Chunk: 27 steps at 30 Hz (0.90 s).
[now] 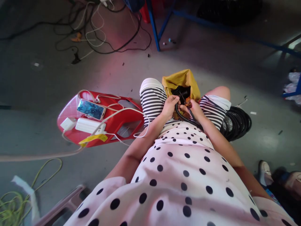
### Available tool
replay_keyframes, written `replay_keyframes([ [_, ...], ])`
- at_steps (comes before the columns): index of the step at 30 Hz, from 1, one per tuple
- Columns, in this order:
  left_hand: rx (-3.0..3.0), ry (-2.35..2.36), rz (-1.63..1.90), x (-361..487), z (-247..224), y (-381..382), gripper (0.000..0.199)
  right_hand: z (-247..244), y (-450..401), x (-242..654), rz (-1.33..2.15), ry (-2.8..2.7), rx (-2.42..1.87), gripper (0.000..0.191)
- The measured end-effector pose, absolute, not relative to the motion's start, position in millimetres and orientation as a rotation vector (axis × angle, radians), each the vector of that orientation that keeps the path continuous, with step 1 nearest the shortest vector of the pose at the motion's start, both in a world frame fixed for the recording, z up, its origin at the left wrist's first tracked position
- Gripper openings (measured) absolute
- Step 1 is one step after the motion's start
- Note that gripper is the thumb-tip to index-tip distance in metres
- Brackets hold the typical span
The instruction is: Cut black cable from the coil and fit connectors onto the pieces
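Between my knees a yellow bag [171,82] stands open, with black parts [185,93] inside its mouth. At its near rim my left hand [170,106] is closed, fingertips pinched on a black corrugated tube [177,113] that curves down toward my lap. To its right my right hand [194,108] is closed on a thin black cable [191,113], which runs past the fingers toward the lap. A bit of orange [187,100] shows by the right fingertips. What exactly the fingertips pinch is small and partly hidden.
On my left a red stool [122,117] bears a phone [91,109], a white power strip [88,125] and white cords. Coiled black tubing [244,124] lies beside my right knee. Tangled cables [94,34] and a blue frame leg [154,28] are ahead. Another person's shoes [265,171] are at right.
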<state>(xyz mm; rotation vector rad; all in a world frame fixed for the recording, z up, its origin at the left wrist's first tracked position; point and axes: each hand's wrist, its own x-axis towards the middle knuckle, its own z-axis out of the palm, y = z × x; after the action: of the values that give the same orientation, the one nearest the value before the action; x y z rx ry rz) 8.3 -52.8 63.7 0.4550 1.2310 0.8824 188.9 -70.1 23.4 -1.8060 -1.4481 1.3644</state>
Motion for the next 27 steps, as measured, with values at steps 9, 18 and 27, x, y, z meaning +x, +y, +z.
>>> replay_keyframes([
  [9, 0.659, 1.198, 0.732, 4, 58, -42, 0.027, 30, -55, 199, 1.483, -1.559, -1.732, 0.069],
  [18, 0.812, 1.192, 0.700, -3, 48, -25, 0.019, 14, -50, 200, 1.312, -1.630, -1.840, 0.074],
  [27, 0.813, 1.197, 0.590, -1, 35, -23, 0.022, -2, -46, 199, 1.419, -1.579, -1.865, 0.071],
])
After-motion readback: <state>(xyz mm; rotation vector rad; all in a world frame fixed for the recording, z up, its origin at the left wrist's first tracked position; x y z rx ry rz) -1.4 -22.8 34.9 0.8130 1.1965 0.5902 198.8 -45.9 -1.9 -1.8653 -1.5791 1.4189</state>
